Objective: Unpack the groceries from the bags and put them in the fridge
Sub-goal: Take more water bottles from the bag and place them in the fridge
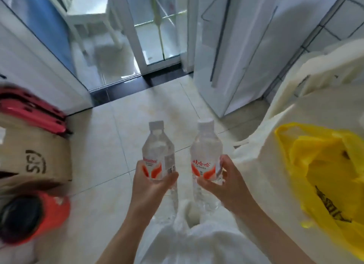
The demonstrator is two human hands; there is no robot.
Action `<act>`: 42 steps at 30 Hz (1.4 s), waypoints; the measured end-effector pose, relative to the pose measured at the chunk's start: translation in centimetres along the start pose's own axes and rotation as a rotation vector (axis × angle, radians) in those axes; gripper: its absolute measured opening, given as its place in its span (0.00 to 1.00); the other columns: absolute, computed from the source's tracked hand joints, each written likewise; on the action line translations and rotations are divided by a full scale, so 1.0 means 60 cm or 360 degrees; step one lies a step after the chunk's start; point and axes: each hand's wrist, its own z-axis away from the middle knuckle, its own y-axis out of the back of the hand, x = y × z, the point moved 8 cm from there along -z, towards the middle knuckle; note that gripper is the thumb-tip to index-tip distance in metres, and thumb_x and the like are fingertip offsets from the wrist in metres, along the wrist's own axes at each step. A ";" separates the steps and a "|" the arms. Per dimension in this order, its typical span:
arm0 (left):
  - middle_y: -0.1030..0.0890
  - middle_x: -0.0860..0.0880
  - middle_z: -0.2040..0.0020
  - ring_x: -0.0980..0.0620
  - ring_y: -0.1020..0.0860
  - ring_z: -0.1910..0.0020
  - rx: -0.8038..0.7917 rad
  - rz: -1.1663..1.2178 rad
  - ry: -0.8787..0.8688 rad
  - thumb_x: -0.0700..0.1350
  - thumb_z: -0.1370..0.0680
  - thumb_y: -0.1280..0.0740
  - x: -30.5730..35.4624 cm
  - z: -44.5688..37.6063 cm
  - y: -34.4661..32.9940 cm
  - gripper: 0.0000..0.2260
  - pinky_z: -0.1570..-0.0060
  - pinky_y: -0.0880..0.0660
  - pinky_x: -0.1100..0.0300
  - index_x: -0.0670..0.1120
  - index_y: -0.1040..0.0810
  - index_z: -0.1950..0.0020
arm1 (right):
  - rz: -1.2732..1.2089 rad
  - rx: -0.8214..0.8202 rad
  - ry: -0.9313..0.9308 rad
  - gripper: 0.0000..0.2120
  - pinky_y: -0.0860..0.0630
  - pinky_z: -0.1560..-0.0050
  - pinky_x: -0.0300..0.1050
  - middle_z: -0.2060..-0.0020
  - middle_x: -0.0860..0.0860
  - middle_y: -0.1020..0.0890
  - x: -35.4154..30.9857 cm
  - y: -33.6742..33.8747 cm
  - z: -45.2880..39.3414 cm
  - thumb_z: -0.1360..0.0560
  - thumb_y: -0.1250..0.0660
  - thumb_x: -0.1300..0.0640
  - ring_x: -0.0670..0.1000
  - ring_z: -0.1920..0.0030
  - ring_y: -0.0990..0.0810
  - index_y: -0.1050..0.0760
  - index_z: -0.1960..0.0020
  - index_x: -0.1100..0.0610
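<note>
Carrying: the person holds two clear plastic water bottles with red-and-white labels upright in front of the body, one in each hand, above the pale tiled floor (102, 145).
Left hand: the left hand (149, 183) wraps the left bottle (158, 157) at its label band, fingers (169, 178) curled round the lower front, thumb on the near side; the grip sits low, so the neck and cap stand free above.
Right hand: the right hand (222, 181) grips the right bottle (205, 157) in the same way, thumb on the right flank, fingers under the label.
Why held so: judged from the task, one bottle per hand halves the trips, and keeping them upright and slightly apart stops them knocking together on the way.
Bags: a cream cloth tote bag (315, 110) sits at the right, just beside the right forearm, with a crumpled yellow plastic bag (319, 165) lying in its open mouth; whether they stand on a table or a chair cannot be told.
Fridge: a tall white cabinet with long dark handles (232, 47) stands ahead to the right, doors closed; it is likely the fridge, though this is a guess.
Next need: a door has to be opened, so one hand would have to be freed or take both bottles.
Surroundings: a brown cardboard box with printed letters (37, 159) and a red rounded object (33, 218) lie at the left, blurred; a glass sliding door (157, 27) is ahead.
</note>
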 end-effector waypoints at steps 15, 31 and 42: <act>0.19 0.50 0.52 0.51 0.18 0.55 0.0612 0.0258 0.0197 0.43 0.33 0.21 0.046 -0.195 0.184 0.21 0.60 0.23 0.58 0.50 0.29 0.47 | 0.0162 -0.0394 0.0072 0.24 0.20 0.49 0.40 0.53 0.42 0.17 -0.154 -0.196 -0.244 0.39 0.20 0.50 0.41 0.53 0.18 0.26 0.47 0.47; 0.20 0.49 0.51 0.51 0.20 0.53 0.0356 0.0119 0.0034 0.40 0.33 0.22 0.269 -0.602 0.180 0.23 0.60 0.24 0.60 0.49 0.30 0.44 | -0.0004 0.0031 0.0006 0.25 0.20 0.52 0.36 0.51 0.41 0.17 -0.318 -0.188 -0.599 0.37 0.21 0.47 0.38 0.53 0.18 0.25 0.43 0.49; 0.21 0.53 0.52 0.56 0.20 0.54 -0.0202 -0.0161 -0.0250 0.44 0.33 0.21 0.464 -0.930 0.145 0.23 0.61 0.24 0.66 0.51 0.30 0.45 | -0.0136 0.0502 -0.0144 0.30 0.20 0.44 0.47 0.47 0.44 0.18 -0.398 -0.178 -0.841 0.37 0.22 0.45 0.43 0.49 0.18 0.26 0.39 0.51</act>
